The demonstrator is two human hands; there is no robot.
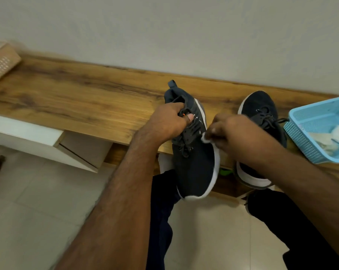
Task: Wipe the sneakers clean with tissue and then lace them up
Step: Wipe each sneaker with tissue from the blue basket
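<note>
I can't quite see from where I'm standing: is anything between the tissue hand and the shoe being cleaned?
Nothing visible. The right hand presses the tissue straight against the side of the held sneaker, which the left hand grips by its opening. The second sneaker rests apart on the bench.

Single head-worn wide-angle view, looked forward and down from above, close over both forearms. Faced wooden shelf (71, 98) against wall (184, 32); floor tiles (38, 211) filled lower frame. No second view.
</note>
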